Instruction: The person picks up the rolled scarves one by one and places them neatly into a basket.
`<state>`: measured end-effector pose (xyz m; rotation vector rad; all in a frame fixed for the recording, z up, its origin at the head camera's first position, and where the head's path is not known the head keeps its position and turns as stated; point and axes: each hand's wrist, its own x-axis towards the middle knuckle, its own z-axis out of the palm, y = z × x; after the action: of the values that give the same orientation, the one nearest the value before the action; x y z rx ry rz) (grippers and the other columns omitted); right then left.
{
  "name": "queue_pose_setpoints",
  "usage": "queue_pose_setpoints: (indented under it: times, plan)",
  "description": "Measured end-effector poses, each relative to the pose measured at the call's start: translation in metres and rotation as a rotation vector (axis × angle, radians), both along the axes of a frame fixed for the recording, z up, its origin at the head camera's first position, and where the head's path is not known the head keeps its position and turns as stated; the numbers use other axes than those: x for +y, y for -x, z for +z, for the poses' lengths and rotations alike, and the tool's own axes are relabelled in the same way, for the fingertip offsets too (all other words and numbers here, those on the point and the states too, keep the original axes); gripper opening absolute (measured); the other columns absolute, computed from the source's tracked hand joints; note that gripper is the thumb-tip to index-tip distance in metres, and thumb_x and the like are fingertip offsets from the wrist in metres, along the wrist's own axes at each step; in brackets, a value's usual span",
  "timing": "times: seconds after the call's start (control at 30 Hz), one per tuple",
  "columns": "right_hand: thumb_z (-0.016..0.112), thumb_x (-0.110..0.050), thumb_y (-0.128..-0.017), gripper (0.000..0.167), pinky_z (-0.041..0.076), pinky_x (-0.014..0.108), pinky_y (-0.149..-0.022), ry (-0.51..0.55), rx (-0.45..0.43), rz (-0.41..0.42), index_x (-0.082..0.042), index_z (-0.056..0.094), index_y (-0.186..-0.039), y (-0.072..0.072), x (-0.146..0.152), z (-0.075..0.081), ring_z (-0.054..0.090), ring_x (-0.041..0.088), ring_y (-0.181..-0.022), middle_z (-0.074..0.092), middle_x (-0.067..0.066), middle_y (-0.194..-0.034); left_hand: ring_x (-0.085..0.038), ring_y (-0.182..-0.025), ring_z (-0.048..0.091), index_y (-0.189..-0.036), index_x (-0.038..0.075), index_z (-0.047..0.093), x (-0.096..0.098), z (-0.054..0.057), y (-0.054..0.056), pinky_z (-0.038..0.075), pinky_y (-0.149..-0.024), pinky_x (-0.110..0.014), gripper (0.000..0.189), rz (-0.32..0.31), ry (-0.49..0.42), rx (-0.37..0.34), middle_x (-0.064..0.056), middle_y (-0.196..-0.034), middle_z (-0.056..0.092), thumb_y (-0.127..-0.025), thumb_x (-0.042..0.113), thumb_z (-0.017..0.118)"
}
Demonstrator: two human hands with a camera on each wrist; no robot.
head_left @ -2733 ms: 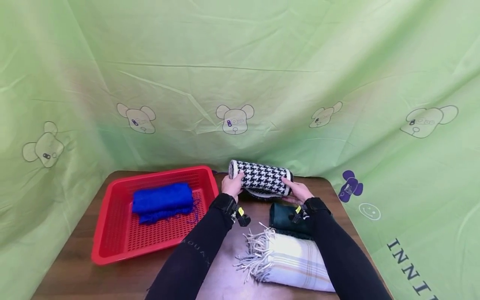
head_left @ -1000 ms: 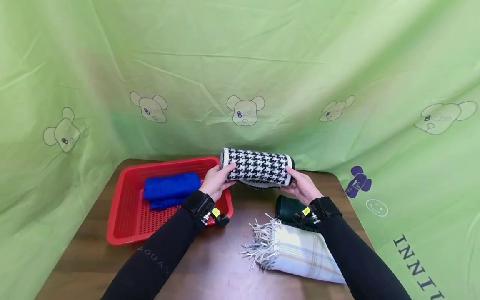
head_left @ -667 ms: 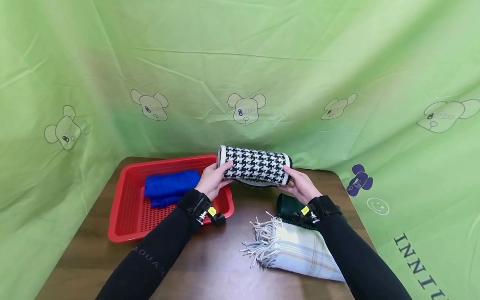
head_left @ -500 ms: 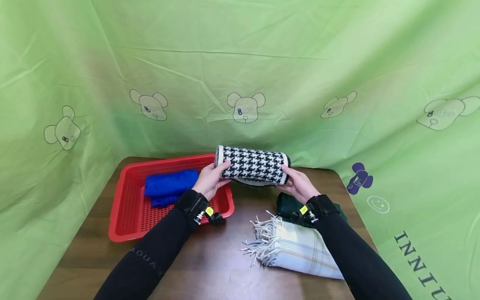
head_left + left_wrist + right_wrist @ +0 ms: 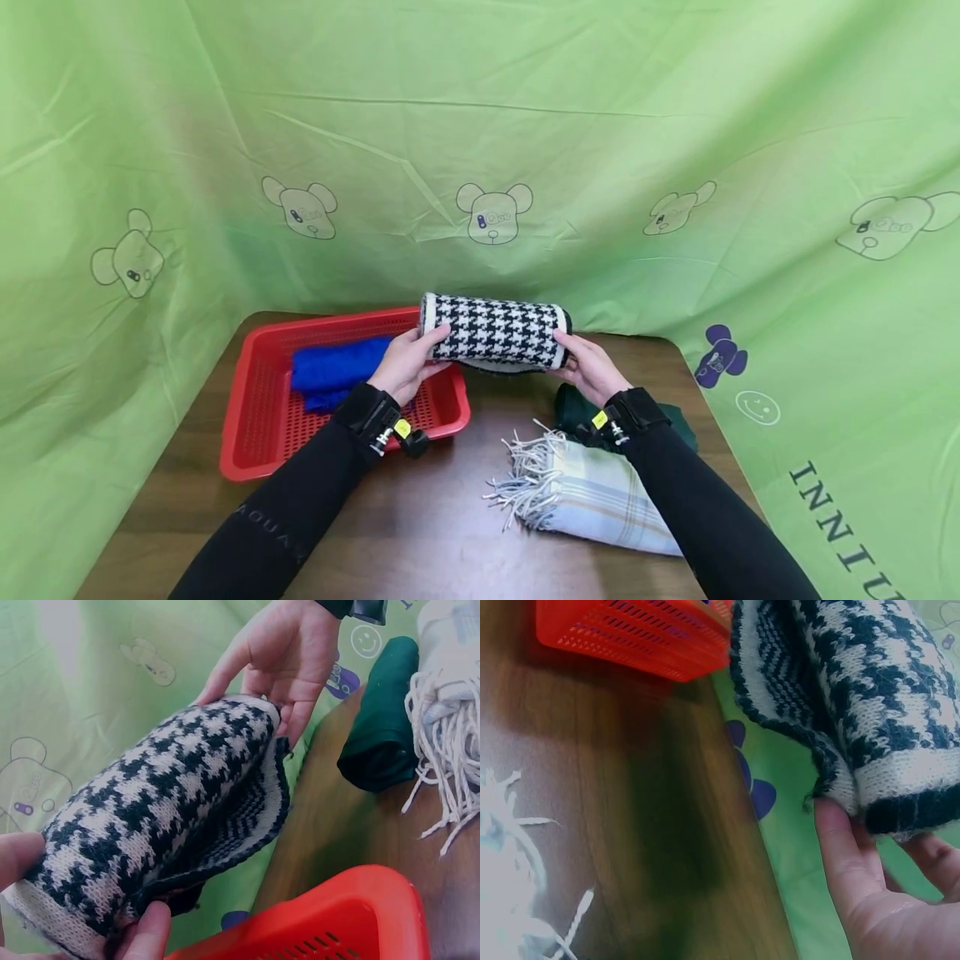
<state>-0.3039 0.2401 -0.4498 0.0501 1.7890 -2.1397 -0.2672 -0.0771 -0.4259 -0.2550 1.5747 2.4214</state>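
A rolled-up knitted scarf (image 5: pixel 497 332) in black and white houndstooth is held up off the table between both hands. At its left end the left hand (image 5: pixel 408 360) grips it, thumb on top and fingers beneath. The right hand (image 5: pixel 592 364) pinches the other end in the same way. A loose flap with a striped inner side (image 5: pixel 251 817) sags below the roll in the left wrist view. The scarf's left end overlaps the right rim of a red plastic basket (image 5: pixel 247 400) in the head view. In the basket lies a folded blue cloth (image 5: pixel 333 367) with fringe.
A pale plaid scarf (image 5: pixel 607 496) with white fringe lies folded at the table's right side. Behind it sits a rolled dark green cloth (image 5: pixel 386 712), partly hidden by the right wrist in the head view. Green curtain (image 5: pixel 480 125) surrounds the wooden table (image 5: pixel 442 517).
Both hands have lifted the houndstooth scarf from the back of the table and carried it leftward to the basket's right side. The blue cloth stays in the basket.
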Motion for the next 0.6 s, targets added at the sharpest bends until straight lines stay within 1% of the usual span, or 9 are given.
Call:
queue_pose_setpoints:
  times: [0.13, 0.3, 0.47, 0.53, 0.6]
  plan:
    - [0.050, -0.029, -0.115, 0.064, 0.057, 0.029, -0.096, 0.011, 0.009, 0.019, 0.010, 0.029, -0.162, -0.001, -0.004, 0.000, 0.068, 0.008, -0.106, 0.069, -0.007, -0.115, -0.037, -0.145, 0.051, -0.161, -0.003, 0.038, -0.006, 0.001, -0.003, 0.044, -0.119, -0.050, 0.062, -0.006, 0.010, 0.000, -0.024, -0.159, 0.050, -0.110, 0.022, 0.062]
    - [0.052, -0.030, -0.114, 0.067, 0.056, 0.031, -0.099, -0.009, 0.016, 0.030, 0.009, 0.028, -0.163, -0.002, -0.010, 0.002, 0.067, 0.009, -0.108, 0.065, -0.003, -0.123, -0.036, -0.144, 0.052, -0.162, -0.001, 0.038, -0.014, 0.003, -0.007, 0.045, -0.119, -0.049, 0.062, -0.005, 0.016, -0.011, -0.022, -0.159, 0.050, -0.110, 0.022, 0.063]
    - [0.052, -0.029, -0.114, 0.064, 0.059, 0.031, -0.095, -0.031, 0.017, 0.029, 0.008, 0.031, -0.163, -0.003, -0.017, 0.004, 0.068, 0.010, -0.107, 0.062, 0.002, -0.128, -0.036, -0.142, 0.053, -0.163, 0.000, 0.037, -0.024, 0.003, -0.012, 0.046, -0.118, -0.048, 0.062, -0.010, 0.034, -0.013, -0.023, -0.158, 0.050, -0.111, 0.022, 0.062]
    - [0.052, -0.028, -0.114, 0.064, 0.059, 0.031, -0.095, -0.048, 0.020, 0.034, 0.007, 0.031, -0.163, -0.004, -0.020, 0.005, 0.068, 0.011, -0.107, 0.060, 0.006, -0.133, -0.034, -0.140, 0.055, -0.163, 0.000, 0.037, -0.028, 0.003, -0.014, 0.047, -0.117, -0.047, 0.061, -0.014, 0.044, -0.011, -0.023, -0.158, 0.050, -0.111, 0.023, 0.061]
    - [0.053, -0.029, -0.114, 0.065, 0.059, 0.031, -0.095, -0.069, 0.026, 0.043, 0.006, 0.030, -0.164, -0.005, -0.023, 0.006, 0.067, 0.011, -0.108, 0.056, 0.012, -0.142, -0.032, -0.137, 0.057, -0.163, 0.000, 0.037, -0.033, 0.003, -0.016, 0.047, -0.117, -0.046, 0.061, -0.019, 0.055, -0.005, -0.023, -0.158, 0.050, -0.111, 0.023, 0.060]
